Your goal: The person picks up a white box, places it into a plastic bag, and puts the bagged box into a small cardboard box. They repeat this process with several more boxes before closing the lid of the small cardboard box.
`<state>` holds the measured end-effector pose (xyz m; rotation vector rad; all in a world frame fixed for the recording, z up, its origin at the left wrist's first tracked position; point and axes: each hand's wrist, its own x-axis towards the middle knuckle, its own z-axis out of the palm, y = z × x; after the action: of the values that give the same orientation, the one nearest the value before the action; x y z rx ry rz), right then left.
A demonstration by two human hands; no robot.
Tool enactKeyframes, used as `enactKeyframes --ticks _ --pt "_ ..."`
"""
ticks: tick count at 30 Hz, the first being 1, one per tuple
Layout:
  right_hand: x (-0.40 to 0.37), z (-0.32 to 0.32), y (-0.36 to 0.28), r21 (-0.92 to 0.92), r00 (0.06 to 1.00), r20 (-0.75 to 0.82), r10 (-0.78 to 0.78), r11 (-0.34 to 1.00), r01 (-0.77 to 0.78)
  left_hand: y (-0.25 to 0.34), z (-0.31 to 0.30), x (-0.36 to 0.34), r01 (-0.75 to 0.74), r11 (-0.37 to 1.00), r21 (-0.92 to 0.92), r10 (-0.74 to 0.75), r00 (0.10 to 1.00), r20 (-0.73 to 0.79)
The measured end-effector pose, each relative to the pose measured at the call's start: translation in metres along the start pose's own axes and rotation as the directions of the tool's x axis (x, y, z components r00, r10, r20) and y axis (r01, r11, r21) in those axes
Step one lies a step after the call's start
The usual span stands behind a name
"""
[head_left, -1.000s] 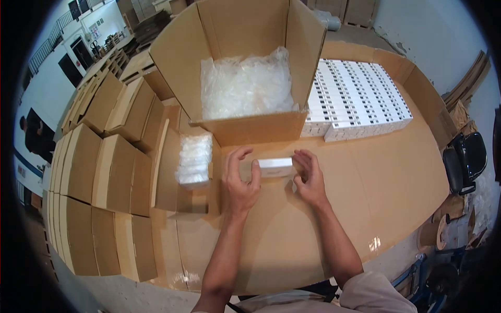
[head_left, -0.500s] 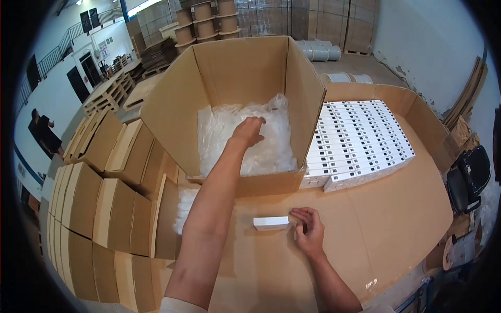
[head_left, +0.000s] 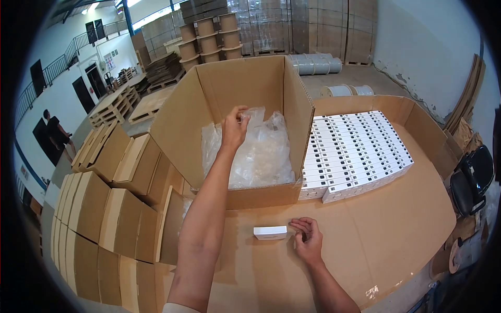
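Observation:
Inside the large open carton (head_left: 242, 198), my left hand (head_left: 235, 128) is closed on the edge of a clear plastic bag (head_left: 254, 116). That bag rises from a heap of similar crumpled bags (head_left: 255, 161) on the carton's floor. My right hand (head_left: 309, 241) rests over the cardboard-covered table with its fingers half curled and apart, holding nothing. Just left of its fingertips stands a small white box (head_left: 270, 233), apart from the hand.
Right of the carton lie rows of white boxes with dark square marks (head_left: 360, 151). Brown cartons (head_left: 91, 203) are stacked on the left, a black chair (head_left: 469, 180) stands at the right, and a person (head_left: 56, 133) is in the far left background.
My left hand has moved left and back, pulling a bag's edge up from the heap. The right hand stays beside the white box. The camera view has tilted up slightly.

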<state>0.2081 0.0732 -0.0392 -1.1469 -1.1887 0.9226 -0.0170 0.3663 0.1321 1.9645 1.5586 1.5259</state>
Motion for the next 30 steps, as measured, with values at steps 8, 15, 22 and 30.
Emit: enactKeyframes --ticks 8,15,22,30 --pt "-0.001 0.000 0.009 0.131 1.000 -0.028 -0.006 0.991 0.010 0.090 -0.055 -0.025 -0.036 0.911 -0.411 -0.045 0.982 -0.184" --pt "-0.013 -0.004 0.004 0.053 0.996 -0.057 -0.071 0.996 0.074 0.138 -0.094 -0.154 0.001 0.804 -0.595 -0.130 0.976 -0.175" --pt "-0.048 0.012 -0.077 -0.015 0.947 0.162 -0.276 0.959 0.282 0.121 -0.078 -0.331 0.207 0.818 -0.536 -0.292 0.953 -0.077" --pt "-0.061 0.021 -0.033 0.111 0.963 0.267 -0.032 0.994 0.002 0.066 -0.070 -0.390 0.266 0.824 -0.500 -0.384 0.911 -0.149"
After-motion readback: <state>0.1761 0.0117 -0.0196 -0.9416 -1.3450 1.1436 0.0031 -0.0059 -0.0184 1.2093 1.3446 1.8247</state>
